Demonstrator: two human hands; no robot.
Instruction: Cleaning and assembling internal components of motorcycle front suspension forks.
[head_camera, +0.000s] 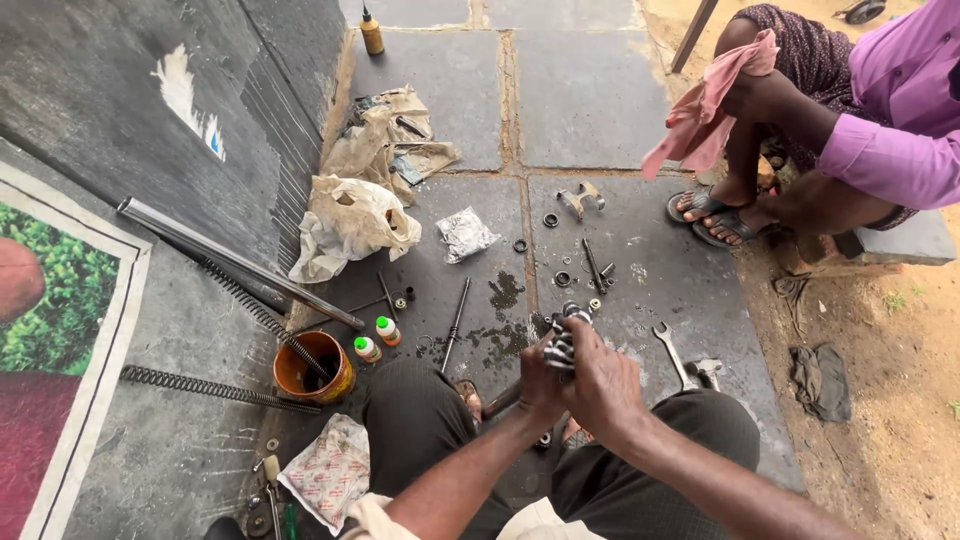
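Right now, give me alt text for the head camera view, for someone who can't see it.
Seen from above, a squatting person's left hand and right hand together grip a small ribbed metal part over a stone floor strewn with bolts, rings, a wrench and long coil springs. An orange pot stands at their left; another person sits at upper right.

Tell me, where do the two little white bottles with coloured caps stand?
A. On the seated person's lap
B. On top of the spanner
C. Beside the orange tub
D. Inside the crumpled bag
C: the two small bottles stand on the stone floor just right of the orange tub.
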